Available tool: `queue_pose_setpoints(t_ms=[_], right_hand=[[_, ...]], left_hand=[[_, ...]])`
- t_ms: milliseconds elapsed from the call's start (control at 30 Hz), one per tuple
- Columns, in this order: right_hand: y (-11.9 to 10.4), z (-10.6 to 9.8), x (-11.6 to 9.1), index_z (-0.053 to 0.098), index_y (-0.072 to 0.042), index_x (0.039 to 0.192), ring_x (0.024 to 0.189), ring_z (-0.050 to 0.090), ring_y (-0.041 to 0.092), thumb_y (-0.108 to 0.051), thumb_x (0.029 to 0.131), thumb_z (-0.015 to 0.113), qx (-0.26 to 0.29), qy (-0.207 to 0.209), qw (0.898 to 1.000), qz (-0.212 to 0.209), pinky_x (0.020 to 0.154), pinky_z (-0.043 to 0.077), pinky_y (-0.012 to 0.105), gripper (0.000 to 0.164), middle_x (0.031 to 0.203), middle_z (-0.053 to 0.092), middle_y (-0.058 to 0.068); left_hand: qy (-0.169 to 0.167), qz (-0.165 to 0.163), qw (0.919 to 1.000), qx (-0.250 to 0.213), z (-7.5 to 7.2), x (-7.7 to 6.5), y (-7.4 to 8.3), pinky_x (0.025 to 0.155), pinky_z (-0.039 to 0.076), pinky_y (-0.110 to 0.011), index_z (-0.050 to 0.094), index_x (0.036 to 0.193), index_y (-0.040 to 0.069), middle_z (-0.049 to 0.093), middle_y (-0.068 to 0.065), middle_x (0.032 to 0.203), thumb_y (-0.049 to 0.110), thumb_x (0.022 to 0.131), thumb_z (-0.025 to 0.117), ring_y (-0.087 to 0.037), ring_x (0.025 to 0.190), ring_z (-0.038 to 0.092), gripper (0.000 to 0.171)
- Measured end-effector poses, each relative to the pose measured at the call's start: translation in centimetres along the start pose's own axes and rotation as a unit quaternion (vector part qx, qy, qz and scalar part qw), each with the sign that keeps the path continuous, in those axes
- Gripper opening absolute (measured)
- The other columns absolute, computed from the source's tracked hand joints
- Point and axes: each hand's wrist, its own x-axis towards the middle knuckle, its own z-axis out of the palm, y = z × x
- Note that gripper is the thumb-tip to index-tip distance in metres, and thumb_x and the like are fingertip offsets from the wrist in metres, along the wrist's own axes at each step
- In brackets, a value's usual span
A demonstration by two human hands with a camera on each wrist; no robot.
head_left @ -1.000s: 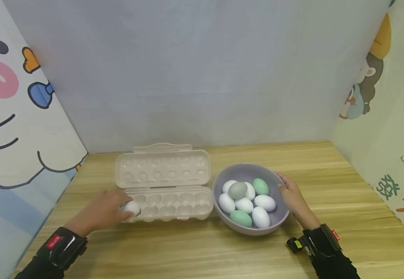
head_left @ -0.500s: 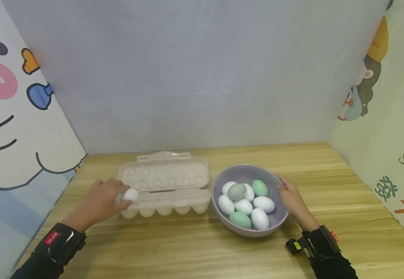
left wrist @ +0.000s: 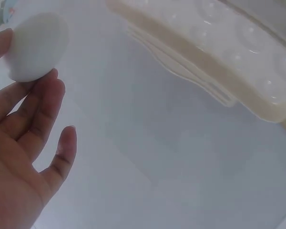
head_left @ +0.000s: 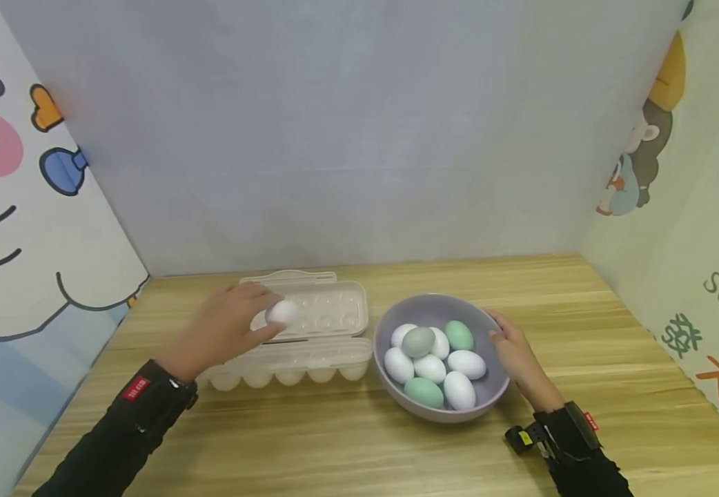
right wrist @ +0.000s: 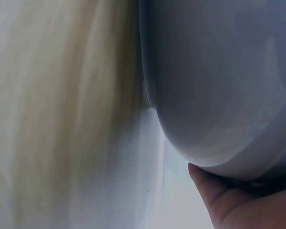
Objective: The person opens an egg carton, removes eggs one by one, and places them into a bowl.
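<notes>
A white egg (head_left: 283,312) is pinched between the thumb and fingertips of my left hand (head_left: 229,326), raised over the left part of the egg carton. In the left wrist view the egg (left wrist: 38,47) sits at the fingertips, the little finger held apart. The clear plastic egg carton (head_left: 310,353) lies with its dimpled lid (head_left: 342,308) folded back, partly hidden by the hand. My right hand (head_left: 521,355) grips the right rim of a purple-grey bowl (head_left: 437,414) of white, green and grey eggs. The right wrist view shows the bowl's outer wall (right wrist: 214,90) close up.
The carton and bowl stand side by side on a wooden table (head_left: 310,442). A grey-white backdrop (head_left: 359,138) rises behind, with cartoon-printed panels at the left (head_left: 18,207) and right (head_left: 664,276). A small camera (head_left: 519,439) juts from the right wrist.
My left hand has lifted the white egg from the carton's left end and moved it up and right. The carton's tray has tipped back level. The right hand stays on the bowl.
</notes>
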Motion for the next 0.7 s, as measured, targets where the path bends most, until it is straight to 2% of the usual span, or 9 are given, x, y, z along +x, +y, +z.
queue_pose_setpoints(t_ms=[167,300,433,533,700], right_hand=[[-0.2,-0.1,0.0,0.024,0.006,0.146,0.132,0.031,0.046,-0.003,0.100,0.024,0.005,0.002,1.000,0.002,0.104,0.031,0.054,0.047,0.148,0.026,0.029],[-0.3,0.0,-0.1,0.025,0.006,0.146,0.132,0.031,0.046,-0.003,0.100,0.024,0.009,0.000,1.000,0.002,0.104,0.031,0.054,0.047,0.148,0.026,0.029],[-0.3,0.0,-0.1,0.026,0.006,0.145,0.132,0.031,0.046,-0.001,0.099,0.025,0.015,0.003,1.000,0.002,0.104,0.030,0.054,0.047,0.148,0.026,0.029],[-0.2,0.1,-0.1,0.027,0.006,0.145,0.131,0.032,0.046,-0.001,0.099,0.026,0.018,0.006,1.000,0.001,0.104,0.031,0.054,0.047,0.147,0.027,0.029],[0.1,0.1,0.0,0.027,0.006,0.145,0.131,0.033,0.046,-0.001,0.099,0.025,0.020,0.007,1.000,-0.004,0.104,0.032,0.053,0.047,0.147,0.028,0.029]], left_hand=[[0.038,0.055,0.9975,-0.023,0.8,3.8,2.3,0.080,0.047,-0.048,0.068,0.107,0.002,0.066,-0.010,0.098,0.028,0.080,0.076,-0.028,0.095,0.062,0.038],[0.035,0.076,0.9955,-0.043,1.8,6.9,4.7,0.081,0.046,-0.044,0.069,0.106,0.006,0.066,-0.008,0.101,0.029,0.082,0.074,-0.026,0.097,0.061,0.034],[0.001,0.092,0.9935,-0.066,3.0,9.7,7.4,0.087,0.043,-0.041,0.069,0.109,0.010,0.066,-0.004,0.104,0.030,0.085,0.070,-0.022,0.101,0.060,0.032],[-0.040,0.102,0.9914,-0.071,3.9,11.5,9.3,0.091,0.042,-0.040,0.067,0.114,0.012,0.065,-0.002,0.106,0.033,0.087,0.068,-0.019,0.104,0.058,0.034],[-0.104,0.129,0.9857,-0.032,5.8,13.3,11.9,0.088,0.043,-0.037,0.065,0.120,0.013,0.064,-0.002,0.114,0.038,0.090,0.063,-0.018,0.108,0.056,0.039]])
